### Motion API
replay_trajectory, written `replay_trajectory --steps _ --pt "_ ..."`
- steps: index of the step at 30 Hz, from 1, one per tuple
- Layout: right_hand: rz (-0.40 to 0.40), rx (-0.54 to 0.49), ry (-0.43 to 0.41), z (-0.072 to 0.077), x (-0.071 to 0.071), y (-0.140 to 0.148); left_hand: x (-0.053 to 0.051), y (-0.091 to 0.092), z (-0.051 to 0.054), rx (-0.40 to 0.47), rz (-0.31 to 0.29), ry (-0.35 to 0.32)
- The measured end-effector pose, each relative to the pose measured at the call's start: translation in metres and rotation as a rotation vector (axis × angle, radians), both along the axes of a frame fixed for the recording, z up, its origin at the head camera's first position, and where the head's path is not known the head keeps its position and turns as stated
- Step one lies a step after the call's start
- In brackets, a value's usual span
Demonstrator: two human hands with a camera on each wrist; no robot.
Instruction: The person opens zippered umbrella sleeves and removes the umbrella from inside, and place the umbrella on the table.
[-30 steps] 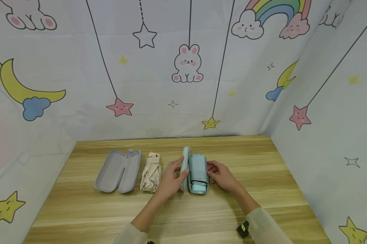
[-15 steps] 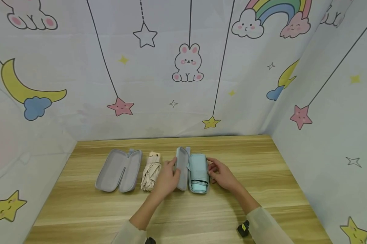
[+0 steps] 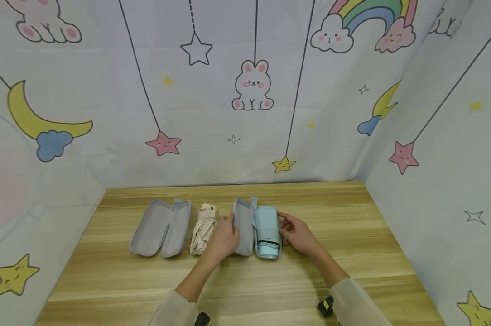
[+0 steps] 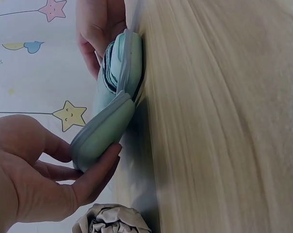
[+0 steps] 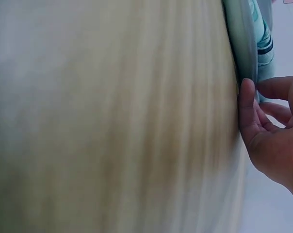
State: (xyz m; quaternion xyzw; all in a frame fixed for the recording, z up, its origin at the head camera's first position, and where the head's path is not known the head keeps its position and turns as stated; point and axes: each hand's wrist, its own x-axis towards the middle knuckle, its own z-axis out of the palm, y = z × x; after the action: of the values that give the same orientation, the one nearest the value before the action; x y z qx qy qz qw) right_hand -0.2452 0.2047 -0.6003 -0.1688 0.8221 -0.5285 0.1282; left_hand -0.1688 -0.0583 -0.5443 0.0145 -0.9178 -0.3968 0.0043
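A pale blue-green zip case [image 3: 243, 228] lies opened out on the table, its grey-lined lid half to the left. In its right half sits a light blue folded umbrella [image 3: 267, 228] with a dark band near the front end. My left hand [image 3: 223, 236] holds the lid by its outer edge, thumb on one side and fingers on the other; the left wrist view shows the lid [image 4: 102, 131] tilted up off the table. My right hand [image 3: 297, 233] pinches the rim of the filled half at its right side, seen in the right wrist view beside the case wall [image 5: 244, 43].
A second, grey case [image 3: 149, 231] lies open at the left. Between it and my left hand is a beige, loosely crumpled folded umbrella [image 3: 203, 231]. The wooden table [image 3: 351, 235] ends at a patterned cloth wall [image 3: 204, 113] behind and at the sides.
The lid half has swung from nearly upright down to the left, so its grey inside now shows. My left hand moved left with it; my right hand has stayed at the case's right side.
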Motion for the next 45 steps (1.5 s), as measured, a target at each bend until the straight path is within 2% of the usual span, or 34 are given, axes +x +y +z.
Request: replay_trajectory --steps 6,15,25,30,40,45 --pt "-0.009 0.043 0.015 0.003 -0.001 0.003 0.0 0.001 0.0 -0.012 -0.016 -0.045" --pt "0.019 0.112 0.066 0.01 -0.004 0.009 -0.001 0.004 -0.006 -0.074 -0.004 -0.047" --pt "0.016 0.113 0.045 0.01 -0.005 0.012 -0.005 0.007 -0.018 -0.199 -0.031 -0.039" --pt "0.019 0.091 0.042 0.009 -0.004 0.01 -0.006 0.008 -0.021 -0.23 -0.014 -0.048" --pt "0.0 0.065 0.006 0.003 -0.003 0.012 -0.001 0.012 -0.02 -0.3 0.011 0.014" --pt "-0.021 0.001 -0.044 0.003 -0.001 0.015 -0.002 0.012 -0.02 -0.296 0.012 0.057"
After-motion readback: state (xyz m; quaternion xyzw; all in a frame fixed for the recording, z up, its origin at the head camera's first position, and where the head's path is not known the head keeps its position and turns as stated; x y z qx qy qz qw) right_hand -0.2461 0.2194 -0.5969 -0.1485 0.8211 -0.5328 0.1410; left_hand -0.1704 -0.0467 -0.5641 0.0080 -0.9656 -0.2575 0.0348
